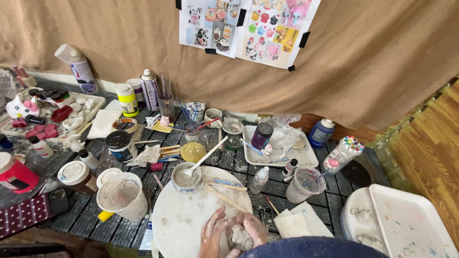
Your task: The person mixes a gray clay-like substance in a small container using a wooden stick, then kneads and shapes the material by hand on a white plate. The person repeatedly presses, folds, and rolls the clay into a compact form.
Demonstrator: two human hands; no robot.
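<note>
Brown cloth backs a dark slatted table crowded with craft supplies, two taped picture sheets hanging above. At far left sit a red jar and a tray of small painted figures; a smeared plastic cup stands nearer the round white board. On that board, a small bowl of grey slip holds a white spoon. At the board's near edge, the left hand and right hand, both clay-coated, close around a lump of grey clay held between them. Farther right stand a clear cup, a blue bottle and a white tray.
</note>
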